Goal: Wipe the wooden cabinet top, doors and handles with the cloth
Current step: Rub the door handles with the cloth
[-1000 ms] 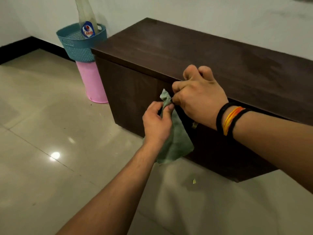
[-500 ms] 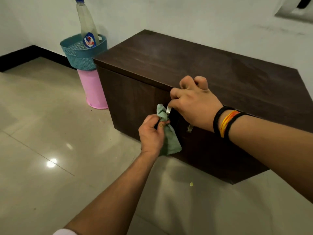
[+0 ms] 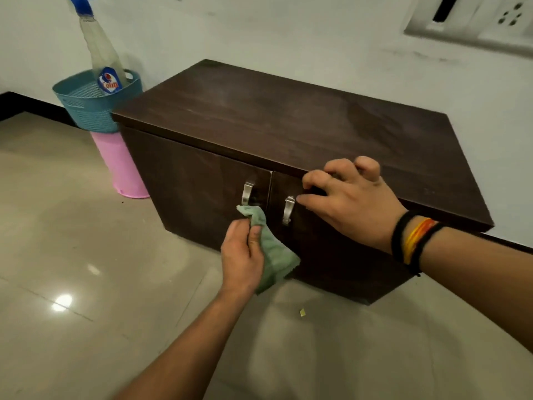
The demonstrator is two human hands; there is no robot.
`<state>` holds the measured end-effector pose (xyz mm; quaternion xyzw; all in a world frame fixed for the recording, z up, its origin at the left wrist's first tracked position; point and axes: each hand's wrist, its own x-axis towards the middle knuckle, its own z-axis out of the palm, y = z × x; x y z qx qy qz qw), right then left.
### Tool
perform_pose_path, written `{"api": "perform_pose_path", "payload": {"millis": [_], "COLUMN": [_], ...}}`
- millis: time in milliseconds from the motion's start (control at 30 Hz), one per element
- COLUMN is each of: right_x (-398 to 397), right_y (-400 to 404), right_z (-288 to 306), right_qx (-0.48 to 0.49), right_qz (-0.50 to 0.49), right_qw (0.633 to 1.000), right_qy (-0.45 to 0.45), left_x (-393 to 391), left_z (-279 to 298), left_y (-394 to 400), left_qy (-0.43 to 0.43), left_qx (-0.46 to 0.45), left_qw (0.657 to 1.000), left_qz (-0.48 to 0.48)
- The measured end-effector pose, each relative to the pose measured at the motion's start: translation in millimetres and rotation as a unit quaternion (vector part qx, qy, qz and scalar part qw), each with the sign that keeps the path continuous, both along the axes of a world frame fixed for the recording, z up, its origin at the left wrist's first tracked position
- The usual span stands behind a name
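Note:
A low dark wooden cabinet (image 3: 288, 119) stands against the wall, with two doors and two metal handles. My left hand (image 3: 240, 256) grips a green cloth (image 3: 274, 252), whose top corner touches the bottom of the left handle (image 3: 247, 193). My right hand (image 3: 349, 200) rests on the upper part of the right door under the top's front edge, fingers curled, thumb tip touching the right handle (image 3: 288, 210). It holds nothing that I can see.
A teal basket (image 3: 86, 108) sits on a pink bin (image 3: 121, 166) left of the cabinet, with a spray bottle (image 3: 101, 56) standing in it. Glossy tiled floor (image 3: 86, 284) spreads in front, with a small scrap (image 3: 302, 312). A wall socket panel (image 3: 476, 21) is at upper right.
My right hand has shifted right, from around the left handle to the right door, uncovering both handles. My left hand with the cloth has dropped just below the left handle.

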<state>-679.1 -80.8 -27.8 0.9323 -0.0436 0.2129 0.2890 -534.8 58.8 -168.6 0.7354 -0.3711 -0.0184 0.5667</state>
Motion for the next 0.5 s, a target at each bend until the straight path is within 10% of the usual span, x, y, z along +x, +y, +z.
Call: {"api": "perform_pose_path", "payload": {"millis": [500], "right_x": [22], "right_y": [1], "right_z": [-4], "right_qx": [-0.075], "right_qz": [-0.003], "right_qw": [0.995], "right_qy": [0.063], "left_x": [-21], "left_z": [27], "left_y": [-20], "left_qy": [0.025], "left_qx": [-0.051], "left_qw": [0.998], "left_qz": [-0.029]}}
